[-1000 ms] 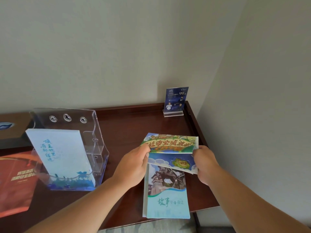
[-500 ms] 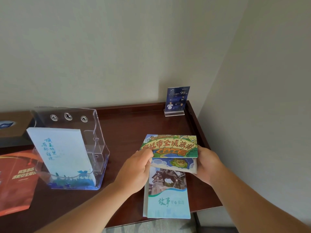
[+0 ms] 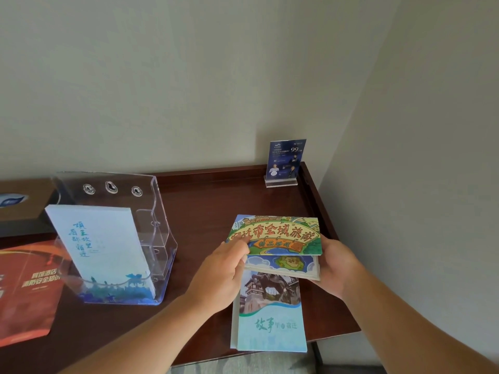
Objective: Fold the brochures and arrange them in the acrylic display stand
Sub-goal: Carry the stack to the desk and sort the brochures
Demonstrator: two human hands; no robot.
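So both hands are on the cartoon-map brochure (image 3: 278,236), half folded, over the far end of a pale blue brochure stack (image 3: 270,325) lying on the desk (image 3: 216,201). Left hand (image 3: 221,276) pinches its left edge, thumb on top, and right hand (image 3: 334,268) grips the right edge with fingers curled underneath. Well off to the left, the acrylic display stand (image 3: 151,211) has one white-blue brochure (image 3: 100,252) standing in its front pocket.

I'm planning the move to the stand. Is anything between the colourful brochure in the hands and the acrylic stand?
Nothing visible: bare table lies between the colourful brochure, held by the left hand and right hand, and the acrylic stand. Its front pocket already holds pale blue brochures.
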